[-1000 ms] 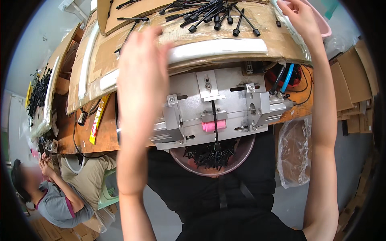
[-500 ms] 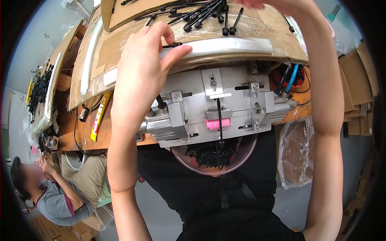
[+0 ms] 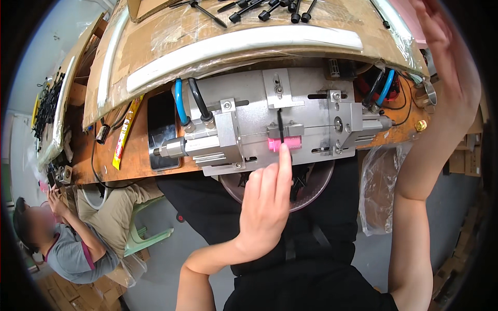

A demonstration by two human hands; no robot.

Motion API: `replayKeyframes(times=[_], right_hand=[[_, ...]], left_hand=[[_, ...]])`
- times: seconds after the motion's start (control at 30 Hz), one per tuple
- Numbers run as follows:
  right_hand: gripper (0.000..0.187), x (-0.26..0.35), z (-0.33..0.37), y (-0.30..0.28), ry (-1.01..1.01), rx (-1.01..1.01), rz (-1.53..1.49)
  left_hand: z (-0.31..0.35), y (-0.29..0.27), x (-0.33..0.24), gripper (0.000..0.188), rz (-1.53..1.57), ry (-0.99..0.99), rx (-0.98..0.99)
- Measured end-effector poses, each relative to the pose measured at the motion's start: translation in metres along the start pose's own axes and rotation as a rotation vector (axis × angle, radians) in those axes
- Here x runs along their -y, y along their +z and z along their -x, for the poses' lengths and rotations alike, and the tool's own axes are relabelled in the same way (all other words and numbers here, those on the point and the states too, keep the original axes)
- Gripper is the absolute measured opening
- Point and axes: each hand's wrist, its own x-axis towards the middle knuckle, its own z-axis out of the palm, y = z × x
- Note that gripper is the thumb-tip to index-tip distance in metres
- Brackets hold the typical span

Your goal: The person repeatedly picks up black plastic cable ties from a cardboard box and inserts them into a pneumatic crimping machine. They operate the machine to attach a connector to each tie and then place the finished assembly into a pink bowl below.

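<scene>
Reaching up from below with left hand (image 3: 263,205), back of it showing, fingers straight and together, index tip at lower visible end of black rod (image 3: 280,124). Thumb hidden, can't tell how far closed or whether gripping. See rod crossing pink roller (image 3: 293,143) on metal fixture (image 3: 316,115), at front edge of bench (image 3: 98,170). Raising right hand (image 3: 441,44) past bench's right edge, beside pink tub (image 3: 410,20); grip unclear. Versus half a second ago: left down from cardboard (image 3: 179,39), right shifted outward.
</scene>
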Motion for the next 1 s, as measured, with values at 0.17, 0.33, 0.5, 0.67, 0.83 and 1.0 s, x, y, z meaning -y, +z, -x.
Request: replayKeyframes(times=[0.17, 0.33, 0.5, 0.67, 0.83, 1.0], right_hand=[[0.023, -0.01, 0.032, -0.036, -0.087, 0.068, 0.127], [0.024, -0.008, 0.091, -0.026, -0.215, 0.123, 0.389], [0.053, -0.059, 0.186, 0.018, -0.175, 0.269, 0.676], [0.066, -0.087, 0.218, 0.037, -0.207, 0.376, 0.811], [0.064, -0.1, 0.218, 0.045, -0.181, 0.439, 0.807], [0.06, -0.085, 0.209, 0.044, -0.122, 0.494, 0.847]], left_hand=[[-0.003, 0.011, -0.002, 0.065, -0.098, 0.034, 0.079], [-0.011, 0.014, -0.004, 0.064, -0.051, 0.063, 0.088], [-0.012, -0.006, 0.004, 0.065, 0.048, -0.015, 0.123], [-0.025, -0.037, 0.006, 0.067, 0.164, -0.055, 0.014], [-0.016, -0.037, 0.008, 0.066, 0.185, -0.074, 0.006], [-0.024, -0.041, 0.019, 0.065, 0.198, -0.044, -0.02]])
